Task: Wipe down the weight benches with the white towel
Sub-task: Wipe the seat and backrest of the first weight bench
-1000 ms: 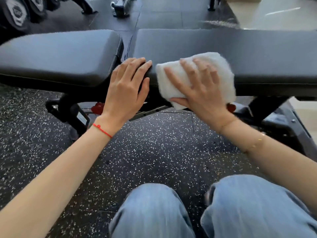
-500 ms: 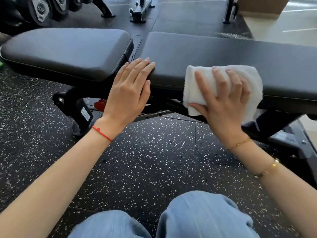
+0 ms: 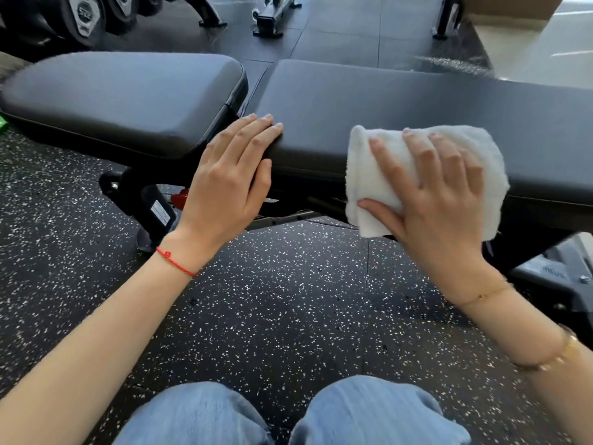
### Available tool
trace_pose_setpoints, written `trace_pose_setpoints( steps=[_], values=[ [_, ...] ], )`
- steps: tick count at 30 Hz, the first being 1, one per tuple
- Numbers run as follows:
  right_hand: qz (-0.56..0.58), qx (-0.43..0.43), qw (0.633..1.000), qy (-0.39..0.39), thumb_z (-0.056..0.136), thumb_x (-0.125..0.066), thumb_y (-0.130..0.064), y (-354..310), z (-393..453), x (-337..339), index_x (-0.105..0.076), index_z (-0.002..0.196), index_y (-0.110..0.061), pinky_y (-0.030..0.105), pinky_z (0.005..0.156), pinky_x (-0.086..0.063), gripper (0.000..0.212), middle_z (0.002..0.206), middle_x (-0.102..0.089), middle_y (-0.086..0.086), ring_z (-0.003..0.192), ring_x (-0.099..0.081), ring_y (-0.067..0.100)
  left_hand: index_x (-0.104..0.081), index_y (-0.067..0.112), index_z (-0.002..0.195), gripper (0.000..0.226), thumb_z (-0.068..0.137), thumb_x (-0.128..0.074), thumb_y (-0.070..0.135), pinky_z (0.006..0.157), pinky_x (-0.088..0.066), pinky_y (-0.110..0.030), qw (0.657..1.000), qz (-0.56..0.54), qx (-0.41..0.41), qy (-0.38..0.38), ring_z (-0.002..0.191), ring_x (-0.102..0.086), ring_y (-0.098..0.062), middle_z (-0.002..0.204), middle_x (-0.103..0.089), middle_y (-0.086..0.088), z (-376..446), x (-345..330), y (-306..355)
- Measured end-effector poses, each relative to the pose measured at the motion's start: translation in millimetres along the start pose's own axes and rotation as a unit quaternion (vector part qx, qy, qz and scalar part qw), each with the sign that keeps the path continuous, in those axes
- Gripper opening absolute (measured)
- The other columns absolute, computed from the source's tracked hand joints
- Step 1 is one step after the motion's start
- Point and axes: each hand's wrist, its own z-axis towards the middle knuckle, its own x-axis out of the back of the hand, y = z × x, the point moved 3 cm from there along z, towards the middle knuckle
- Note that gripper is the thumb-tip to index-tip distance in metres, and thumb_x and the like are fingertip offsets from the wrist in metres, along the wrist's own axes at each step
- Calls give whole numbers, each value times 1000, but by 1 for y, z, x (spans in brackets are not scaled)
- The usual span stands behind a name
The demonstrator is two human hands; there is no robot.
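Note:
A black padded weight bench stretches across the view, its seat pad (image 3: 128, 97) on the left and its long back pad (image 3: 401, 101) on the right. A folded white towel (image 3: 378, 162) drapes over the near edge of the back pad. My right hand (image 3: 439, 200) presses the towel against that edge with spread fingers, the thumb tucked under the towel's lower left corner. My left hand (image 3: 231, 184) rests flat on the back pad's near left corner, fingers straight and together.
Black speckled rubber flooring (image 3: 272, 300) lies between the bench and my knees in blue jeans (image 3: 369, 415). The bench frame (image 3: 150, 203) and its foot sit below the pads. Dumbbells (image 3: 83, 17) stand at the back left, other equipment legs (image 3: 269, 17) beyond the bench.
My right hand slid the towel to the right along the back pad's near edge a second ago and has since held roughly in place. My left hand stays on the same corner.

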Motion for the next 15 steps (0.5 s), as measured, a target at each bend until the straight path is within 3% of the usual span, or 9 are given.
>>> trace_pose_setpoints(
  steps=[6,15],
  values=[
    [16,54,998,-19,100,-30,-65,-47,33,-7,-37,151,-28,52,108,-38,63,146,-49,14,128,-50,42,-57,8,133,36,104,-39,19,114,-34,-45,998,50,-14,25,131,-50,-27,139,-57,-7,9,9,-2],
    [14,84,992,93,101,-35,-62,-108,62,-10,-52,142,-29,42,95,-53,56,133,-62,9,118,-62,32,-59,8,131,35,104,-40,19,113,-34,-45,986,159,39,30,130,-50,-28,136,-59,-8,-9,48,-53]
  ],
)
